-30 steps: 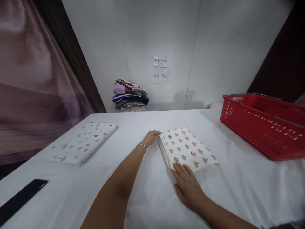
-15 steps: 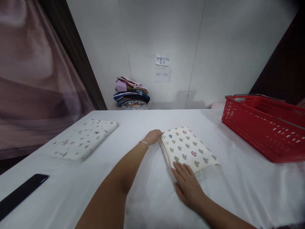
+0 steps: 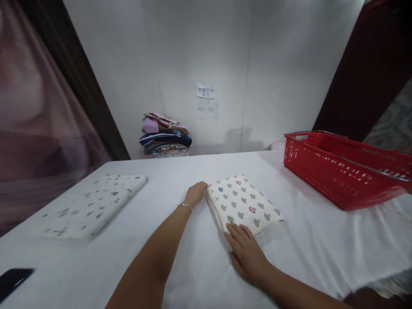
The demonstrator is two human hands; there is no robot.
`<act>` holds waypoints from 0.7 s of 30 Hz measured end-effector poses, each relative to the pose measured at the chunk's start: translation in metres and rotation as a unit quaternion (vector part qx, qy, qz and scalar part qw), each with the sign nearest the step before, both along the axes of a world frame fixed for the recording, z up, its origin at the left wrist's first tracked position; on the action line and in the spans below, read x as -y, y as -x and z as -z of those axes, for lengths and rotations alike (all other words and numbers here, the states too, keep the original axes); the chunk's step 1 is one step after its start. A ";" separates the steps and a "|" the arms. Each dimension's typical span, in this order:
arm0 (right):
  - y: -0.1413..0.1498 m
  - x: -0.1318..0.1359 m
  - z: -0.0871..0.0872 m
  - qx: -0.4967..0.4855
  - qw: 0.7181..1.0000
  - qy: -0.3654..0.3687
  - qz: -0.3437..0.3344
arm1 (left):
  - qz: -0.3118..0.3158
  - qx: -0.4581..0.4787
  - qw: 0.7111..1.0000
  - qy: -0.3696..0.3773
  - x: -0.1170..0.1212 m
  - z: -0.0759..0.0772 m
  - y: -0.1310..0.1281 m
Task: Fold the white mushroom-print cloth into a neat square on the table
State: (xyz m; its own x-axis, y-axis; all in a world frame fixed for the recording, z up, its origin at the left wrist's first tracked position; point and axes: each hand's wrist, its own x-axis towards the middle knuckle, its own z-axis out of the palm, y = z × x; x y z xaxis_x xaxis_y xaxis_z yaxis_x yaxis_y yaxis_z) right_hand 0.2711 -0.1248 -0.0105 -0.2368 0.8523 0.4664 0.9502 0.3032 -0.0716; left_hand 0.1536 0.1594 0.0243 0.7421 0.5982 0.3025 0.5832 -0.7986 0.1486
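Observation:
A folded cream cloth [image 3: 243,204] with grey, red, blue and green mushroom prints lies in the middle of the white table [image 3: 199,266]. My left hand [image 3: 195,194] rests against its far-left corner, fingers curled at the edge; a thin bracelet is on that wrist. My right hand [image 3: 246,253] lies flat with fingers stretched out, its fingertips touching the cloth's near corner.
A second folded white cloth [image 3: 93,204] with dark prints lies at the left. A red plastic basket [image 3: 341,169] stands at the right. A stack of folded clothes [image 3: 165,136] sits behind the table against the wall. A dark phone [image 3: 13,279] lies at the near-left edge.
The hands and the cloth keep their places. The camera has turned to the right and tilted, so everything has shifted left in the picture.

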 end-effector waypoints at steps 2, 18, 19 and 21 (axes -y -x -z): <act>0.000 0.000 0.000 -0.001 1.000 -0.002 0.001 | -0.005 0.019 1.000 0.010 0.002 0.000 0.000; -0.001 -0.001 0.002 0.008 1.000 0.010 0.002 | 0.014 0.028 0.997 0.067 0.015 -0.007 -0.001; -0.001 -0.001 0.002 0.009 1.000 0.010 0.002 | 0.011 0.019 0.998 0.061 0.016 -0.009 -0.001; -0.001 -0.001 0.003 0.007 1.000 0.008 0.001 | -0.008 0.005 0.998 0.056 0.016 -0.011 -0.005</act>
State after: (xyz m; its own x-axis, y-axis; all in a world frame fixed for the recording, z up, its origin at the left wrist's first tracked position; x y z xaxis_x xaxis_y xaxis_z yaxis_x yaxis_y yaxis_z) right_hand 0.2724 -0.1236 -0.0134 -0.2415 0.8605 0.4485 0.9519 0.3000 -0.0630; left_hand 0.1584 0.1429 0.0355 0.7291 0.6409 0.2402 0.5946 -0.7669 0.2414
